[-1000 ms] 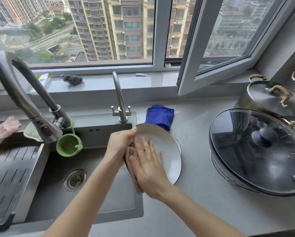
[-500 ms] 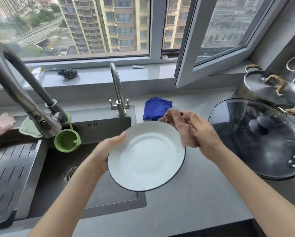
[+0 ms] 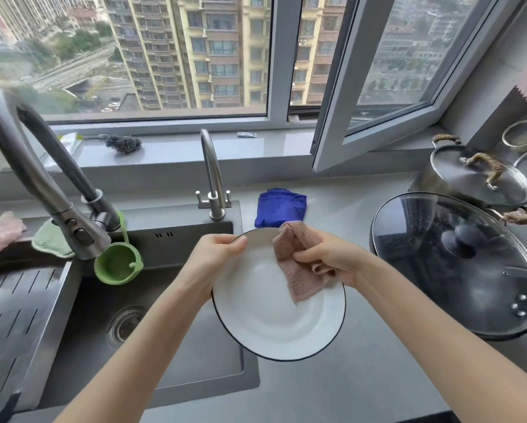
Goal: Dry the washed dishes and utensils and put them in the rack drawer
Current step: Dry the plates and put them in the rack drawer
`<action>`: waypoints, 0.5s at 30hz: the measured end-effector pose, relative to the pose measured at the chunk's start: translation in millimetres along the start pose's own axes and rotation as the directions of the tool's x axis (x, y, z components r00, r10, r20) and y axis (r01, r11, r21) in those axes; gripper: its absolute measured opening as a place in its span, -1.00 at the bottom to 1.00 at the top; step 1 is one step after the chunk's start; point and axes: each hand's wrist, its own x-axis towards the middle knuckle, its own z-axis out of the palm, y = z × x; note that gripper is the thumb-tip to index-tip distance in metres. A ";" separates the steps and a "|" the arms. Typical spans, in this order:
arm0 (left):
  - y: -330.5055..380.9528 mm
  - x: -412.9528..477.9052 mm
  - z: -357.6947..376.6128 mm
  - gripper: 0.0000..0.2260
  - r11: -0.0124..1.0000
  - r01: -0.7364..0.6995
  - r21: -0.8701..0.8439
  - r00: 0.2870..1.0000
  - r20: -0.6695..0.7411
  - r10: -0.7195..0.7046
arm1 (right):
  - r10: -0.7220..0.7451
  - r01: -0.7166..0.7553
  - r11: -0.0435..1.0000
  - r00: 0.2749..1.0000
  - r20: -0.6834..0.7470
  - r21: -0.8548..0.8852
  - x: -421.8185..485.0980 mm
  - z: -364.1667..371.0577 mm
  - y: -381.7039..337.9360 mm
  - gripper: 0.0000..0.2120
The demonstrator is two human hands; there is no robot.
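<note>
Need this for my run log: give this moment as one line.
step: drying plate | left hand: grips plate rim | right hand: holds pink cloth on plate

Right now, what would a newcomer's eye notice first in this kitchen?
First the white plate at the centre, over the sink edge: the left hand grips its rim and the right hand holds a pink cloth over it. Next, the large glass lid at the right.

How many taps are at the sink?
2. A big tap at the sink's left; a slim tap at its back right corner, near the blue cloth. None seems hidden.
</note>
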 end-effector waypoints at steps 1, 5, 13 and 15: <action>0.2 -0.4 0.9 -0.83 1.000 0.004 -0.007 1.000 0.001 -0.004 | 0.027 -0.027 0.999 1.000 0.006 0.045 -2.2 -1.5 -0.6 -0.64; 0.7 -1.4 3.5 -0.80 0.995 -0.021 -0.102 0.998 -0.069 0.014 | 0.121 -0.105 0.918 0.993 -0.017 0.383 -10.4 -1.4 5.1 -0.68; -22.6 2.1 51.7 -0.81 0.912 -0.343 -0.224 0.753 -0.646 0.124 | 0.184 0.218 0.802 0.796 -0.577 0.556 3.9 38.1 22.7 -0.74; -33.8 -11.8 71.3 -0.87 0.907 -0.313 -0.281 0.723 -0.690 0.035 | 0.143 0.233 0.843 0.773 -0.618 0.486 3.7 37.6 20.3 -0.73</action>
